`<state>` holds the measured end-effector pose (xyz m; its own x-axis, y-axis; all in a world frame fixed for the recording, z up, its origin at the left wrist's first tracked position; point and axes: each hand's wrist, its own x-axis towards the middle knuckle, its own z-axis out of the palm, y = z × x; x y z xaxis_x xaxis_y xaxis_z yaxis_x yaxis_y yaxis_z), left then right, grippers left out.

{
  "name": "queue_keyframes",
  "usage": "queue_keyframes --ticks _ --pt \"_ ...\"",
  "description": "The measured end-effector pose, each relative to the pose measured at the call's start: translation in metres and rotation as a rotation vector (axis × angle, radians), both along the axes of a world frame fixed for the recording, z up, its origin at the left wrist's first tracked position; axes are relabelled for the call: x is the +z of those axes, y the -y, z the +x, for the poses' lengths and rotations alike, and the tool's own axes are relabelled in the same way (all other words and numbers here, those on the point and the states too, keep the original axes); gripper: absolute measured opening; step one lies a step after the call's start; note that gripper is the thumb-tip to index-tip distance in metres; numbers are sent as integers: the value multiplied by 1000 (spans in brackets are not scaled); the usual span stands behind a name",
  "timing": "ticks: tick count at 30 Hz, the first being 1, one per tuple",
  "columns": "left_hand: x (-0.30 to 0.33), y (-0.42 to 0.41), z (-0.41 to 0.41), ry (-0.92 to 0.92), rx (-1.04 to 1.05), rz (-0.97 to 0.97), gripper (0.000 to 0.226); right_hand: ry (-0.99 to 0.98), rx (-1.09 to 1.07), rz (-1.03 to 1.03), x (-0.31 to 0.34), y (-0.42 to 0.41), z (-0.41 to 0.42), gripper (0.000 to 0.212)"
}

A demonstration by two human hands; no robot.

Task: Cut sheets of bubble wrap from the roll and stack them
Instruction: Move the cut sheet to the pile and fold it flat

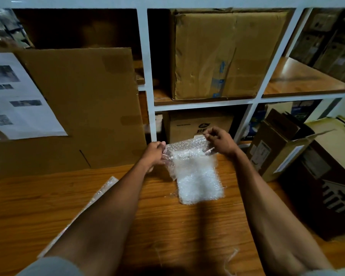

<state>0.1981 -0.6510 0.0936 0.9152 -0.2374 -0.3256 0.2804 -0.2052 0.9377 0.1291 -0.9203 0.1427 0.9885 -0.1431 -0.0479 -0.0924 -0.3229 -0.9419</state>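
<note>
A clear sheet of bubble wrap (185,149) is held up by its top edge over the far middle of the wooden table (187,226). My left hand (154,154) pinches its left corner and my right hand (219,141) pinches its right corner. Under the sheet a white stack of bubble wrap sheets (199,184) lies flat on the table. A long strip of bubble wrap (84,211) stretches along the table at the left, partly hidden by my left forearm. No cutting tool is in sight.
Flat cardboard (78,108) with a printed paper (18,96) leans behind the table at left. White shelving (147,76) holds cardboard boxes (223,54). An open box (275,146) and dark cartons (327,192) crowd the table's right edge. A scrap of wrap (231,255) lies near me.
</note>
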Motion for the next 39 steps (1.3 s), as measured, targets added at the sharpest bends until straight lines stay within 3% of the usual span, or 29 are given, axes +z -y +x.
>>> queue_keyframes --ticks 5,9,15,20,29,32,36,39 --pt "-29 16 4 -25 -18 80 34 -71 -95 -67 -28 6 1 13" --pt "-51 31 5 -45 27 100 17 -129 -148 -128 -65 17 6 12" --pt "-99 47 23 117 29 453 33 -189 -178 -222 -119 35 16 4" --pt "-110 63 29 176 16 585 33 -118 -170 -389 -149 51 29 7" --pt "-148 66 49 302 81 684 41 -110 -145 -457 -182 67 58 11" --pt "-148 67 49 369 91 690 29 -103 -157 -555 -191 65 59 18" --pt "-145 71 37 507 192 745 35 55 -257 -752 -179 46 47 38" --pt "-135 83 15 673 125 891 35 181 -212 -838 -176 23 37 38"
